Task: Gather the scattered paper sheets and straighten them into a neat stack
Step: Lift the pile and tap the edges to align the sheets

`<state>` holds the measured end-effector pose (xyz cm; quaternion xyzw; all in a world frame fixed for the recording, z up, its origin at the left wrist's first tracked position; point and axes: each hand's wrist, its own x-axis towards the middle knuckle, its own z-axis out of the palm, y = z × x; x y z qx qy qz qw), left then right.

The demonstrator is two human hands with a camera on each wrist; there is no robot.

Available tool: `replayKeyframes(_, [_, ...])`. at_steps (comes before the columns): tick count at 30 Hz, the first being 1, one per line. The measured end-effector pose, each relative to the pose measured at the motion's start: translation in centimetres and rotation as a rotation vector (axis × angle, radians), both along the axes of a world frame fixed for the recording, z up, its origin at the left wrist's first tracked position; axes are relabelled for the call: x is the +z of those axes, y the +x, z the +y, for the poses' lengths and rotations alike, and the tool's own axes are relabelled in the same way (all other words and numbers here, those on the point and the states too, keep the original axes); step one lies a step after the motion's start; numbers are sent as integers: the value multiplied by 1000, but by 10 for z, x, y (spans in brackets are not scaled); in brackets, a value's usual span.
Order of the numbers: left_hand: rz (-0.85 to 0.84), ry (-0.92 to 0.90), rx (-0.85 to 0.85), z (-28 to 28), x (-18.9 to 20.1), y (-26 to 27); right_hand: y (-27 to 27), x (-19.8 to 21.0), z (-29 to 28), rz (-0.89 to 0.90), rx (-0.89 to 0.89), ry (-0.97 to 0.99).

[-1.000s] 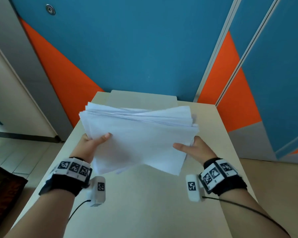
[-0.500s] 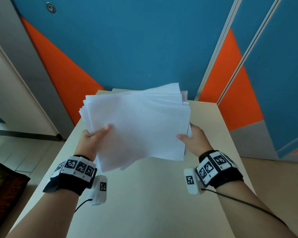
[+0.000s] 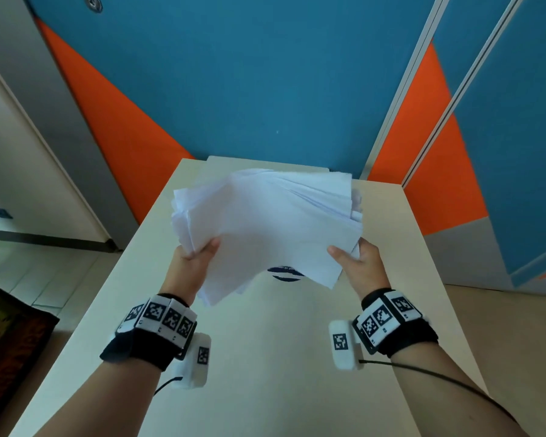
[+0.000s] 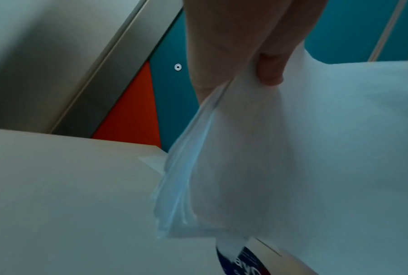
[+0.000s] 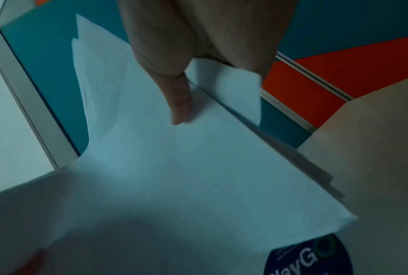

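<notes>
The left hand and right hand are pinching the fanned bundle of white paper sheets, now tipping away above the beige tabletop; edges are remaining uneven, so squaring is pending.

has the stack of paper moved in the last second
Yes. The paper stack, gripped by the left hand and right hand, tipped up, then dropped back; its far edge again lies below the table's far edge.
</notes>
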<state>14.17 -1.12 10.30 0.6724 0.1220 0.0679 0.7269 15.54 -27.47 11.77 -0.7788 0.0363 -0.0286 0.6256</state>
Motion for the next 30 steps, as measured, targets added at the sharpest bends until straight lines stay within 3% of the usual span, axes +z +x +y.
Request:
replayKeyframes(7, [130,33,-110,-1,-22,-13,-4,-18,-7,141,-79,107])
replayKeyframes(14, [110,-22,-131,2,-26,-9,-7,-4,0,-18,-158,296])
replayKeyframes(19, [53,14,-180,5,-27,-11,7,23,13,-140,-308,262])
replayKeyframes(30, [11,-33,-198,10,-41,-7,26,6,4,-150,-442,168])
